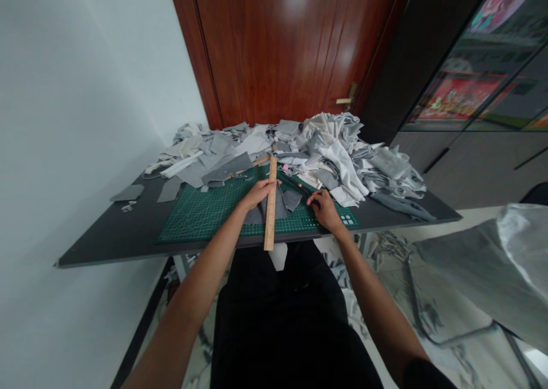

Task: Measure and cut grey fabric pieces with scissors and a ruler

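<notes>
My left hand (pixel 257 195) is closed around a wooden ruler (pixel 270 212), with a fingertip showing past its right edge. The ruler runs lengthwise away from me, and its near end juts over the table edge. Under it lie dark grey fabric pieces (pixel 280 206) on a green cutting mat (pixel 201 206). To the right, my right hand (pixel 326 211) has its fingers curled at the handle end of dark scissors (pixel 295 183), which point away to the left on the mat. The fingers partly hide the handles.
Grey and white fabric scraps (pixel 252 143) are heaped along the back of the dark table (pixel 115 229), with a taller pile (pixel 342 155) at right. A wooden door (pixel 291 52) stands behind. More scraps litter the floor, and a grey sheet-covered item (pixel 483 252) is at right.
</notes>
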Available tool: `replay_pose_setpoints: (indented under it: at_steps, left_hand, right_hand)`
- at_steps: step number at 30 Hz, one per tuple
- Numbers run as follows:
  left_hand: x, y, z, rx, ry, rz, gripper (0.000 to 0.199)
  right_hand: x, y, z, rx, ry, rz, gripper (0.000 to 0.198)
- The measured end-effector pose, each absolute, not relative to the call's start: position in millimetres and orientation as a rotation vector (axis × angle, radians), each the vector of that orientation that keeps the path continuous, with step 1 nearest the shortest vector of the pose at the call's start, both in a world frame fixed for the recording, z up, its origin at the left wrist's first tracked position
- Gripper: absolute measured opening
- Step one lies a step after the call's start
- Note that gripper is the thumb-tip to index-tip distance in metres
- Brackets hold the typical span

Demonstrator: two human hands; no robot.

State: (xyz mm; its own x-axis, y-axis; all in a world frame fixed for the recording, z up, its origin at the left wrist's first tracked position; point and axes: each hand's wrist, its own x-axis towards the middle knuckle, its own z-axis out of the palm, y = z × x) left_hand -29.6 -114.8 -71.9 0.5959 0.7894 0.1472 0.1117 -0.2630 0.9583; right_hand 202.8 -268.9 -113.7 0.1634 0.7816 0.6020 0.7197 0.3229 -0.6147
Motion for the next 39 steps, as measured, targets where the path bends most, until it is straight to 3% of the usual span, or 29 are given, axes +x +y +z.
replay_pose_setpoints:
  at_steps: [15, 26, 34, 39]
  left_hand:
    - [-31.0, -114.8, -71.6, 1.708, 0.747, 0.790, 0.060]
    - [-29.6, -111.6, -72.3, 1.667, 0.676, 0.873, 0.055]
    - [-33.6, -115.9, -69.2, 1.731, 0.617, 0.921, 0.052]
    - [-36.7, -117.9, -65.4, 1.859, 0.666, 0.992, 0.056]
  right_hand:
    - [205.1, -257.2, -117.7, -1.419, -1.601, 0.073, 0.032]
    - [175.8, -262.4, -93.6, -1.326, -1.581, -0.032, 0.010]
    - [122.8, -237.2, -91.8, -1.208, -1.654, 0.357, 0.050]
    - [123.1, -228.2, -89.5, -1.132, -1.528, 0.536, 0.030]
